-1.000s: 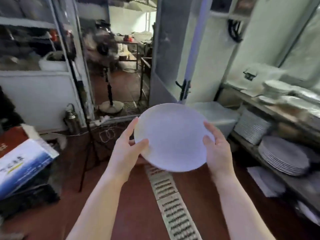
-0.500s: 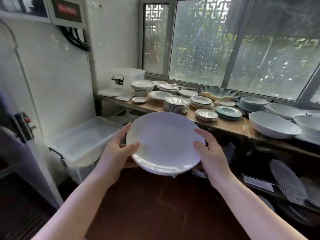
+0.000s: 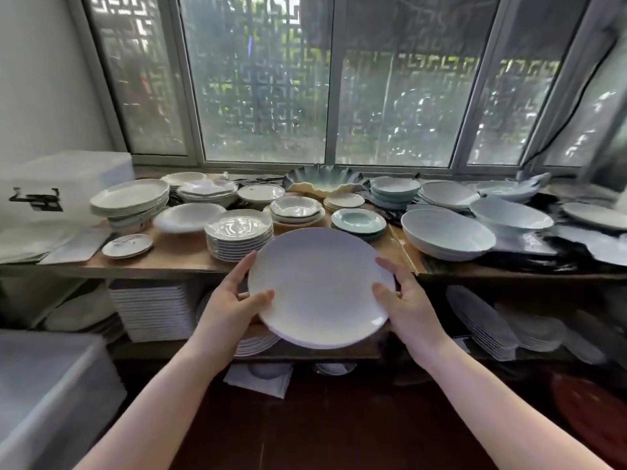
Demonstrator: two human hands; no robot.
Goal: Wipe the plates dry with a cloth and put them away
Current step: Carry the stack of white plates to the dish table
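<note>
Both hands, left (image 3: 228, 308) and right (image 3: 409, 308), grip pinching opposite rims, hold a round white ceramic plate (image 3: 320, 288) level before the crowded wooden worktop (image 3: 176, 257).

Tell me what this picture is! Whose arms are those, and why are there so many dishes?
A person wears a camera on their head, so you see what they see, looking down at their own arms. There is no robot. The left hand and right hand hold a white plate by its edges. In front is a wooden shelf under a window, crowded with stacked plates and big pale bowls. More plates sit on the shelf below. The person is putting plates away.
</note>
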